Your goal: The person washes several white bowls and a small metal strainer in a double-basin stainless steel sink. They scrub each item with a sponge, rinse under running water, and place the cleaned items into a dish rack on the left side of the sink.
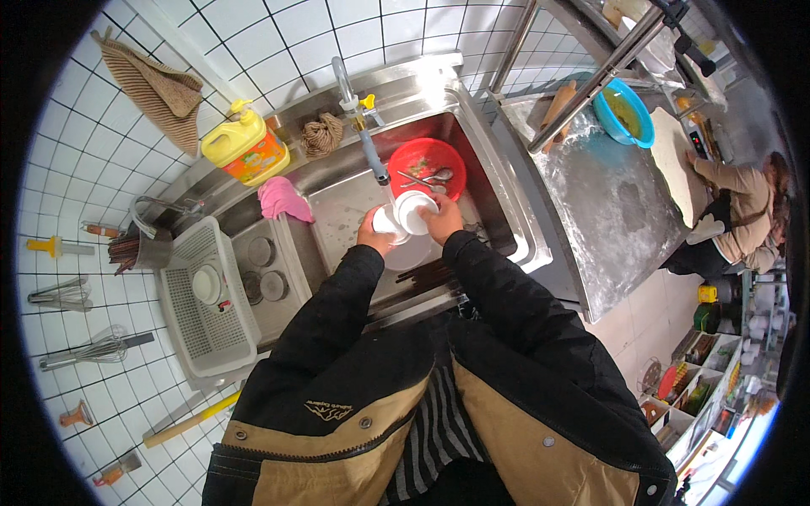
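Over the steel sink (342,209), my left hand (374,237) holds a small white bowl (383,220), tilted on its side. My right hand (447,220) grips another small white dish (415,213), which overlaps the first. Both are below the nozzle of the faucet (373,158), and a thin stream of water seems to fall at them. Behind the dishes, a red plastic basin (405,152) holds metal spoons (436,177). Dark chopsticks (427,276) lie in the sink near my right forearm. A pale round dish (406,258), partly hidden, shows beneath my hands.
Left of the sink are a pink cloth (285,199), a yellow detergent jug (247,148), a brown scrubber (321,136) and a white plastic basket (209,335) with small bowls. On the right, a floured steel table (563,215) bears a blue bowl (642,129) and dough (674,158); another person (743,202) works there.
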